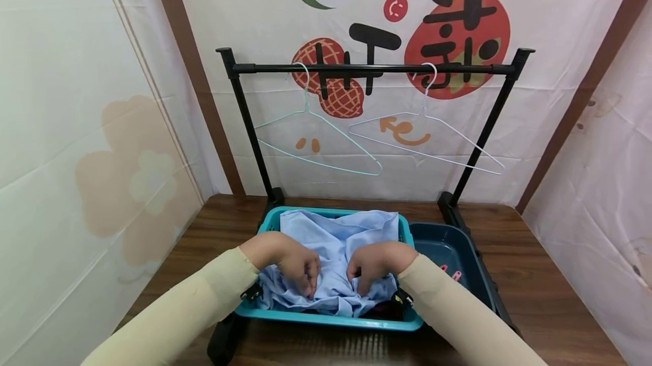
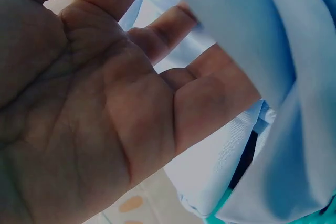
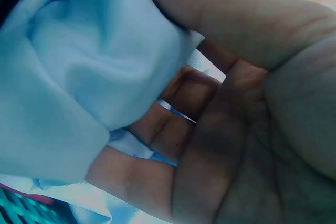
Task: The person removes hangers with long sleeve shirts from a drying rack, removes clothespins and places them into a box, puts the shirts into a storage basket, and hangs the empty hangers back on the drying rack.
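A light blue garment [image 1: 336, 247] lies spread and rumpled in a turquoise basket [image 1: 331, 321]; its kind is not clear from its folds. My left hand [image 1: 295, 264] pinches the cloth left of the middle. To its right, my right hand [image 1: 379, 261] grips another part of the same cloth. In the left wrist view, fingers reach behind a hanging fold of the garment [image 2: 294, 66], with the thumb mostly out of frame. The right wrist view has a bunched fold of the garment [image 3: 94, 72] between thumb and curled fingers.
A black rack [image 1: 367, 68] stands over the table [image 1: 224, 230], with a pale green hanger [image 1: 326, 168] and a white hanger [image 1: 438, 156] on its bar. Right of the basket sits a dark blue tray [image 1: 438, 239] holding pink clips [image 1: 457, 275]. Dark cloth [image 1: 384, 310] shows in the basket.
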